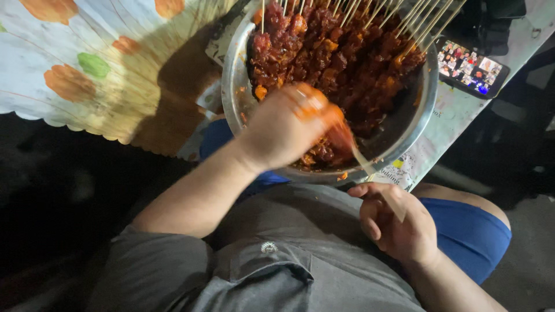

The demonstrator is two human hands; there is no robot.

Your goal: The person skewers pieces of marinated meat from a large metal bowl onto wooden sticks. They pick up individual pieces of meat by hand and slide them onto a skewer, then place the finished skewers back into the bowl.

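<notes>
Orange-stained fingers (324, 112) of the left hand (283, 130) are clenched on a piece of marinated meat (338, 138) at the near rim of the steel bowl (234, 81). A bamboo skewer (370, 170) is pinched by the right hand (399, 222), just below that rim. Its long axis runs up-left, tip towards the meat. Finished skewers (370, 23) are stacked at the far side, and a phone (471, 69) lies on the desk (457, 115).

skewer sticks (404, 14) cut off at top edge — phone (471, 68) screen blurred.
</notes>
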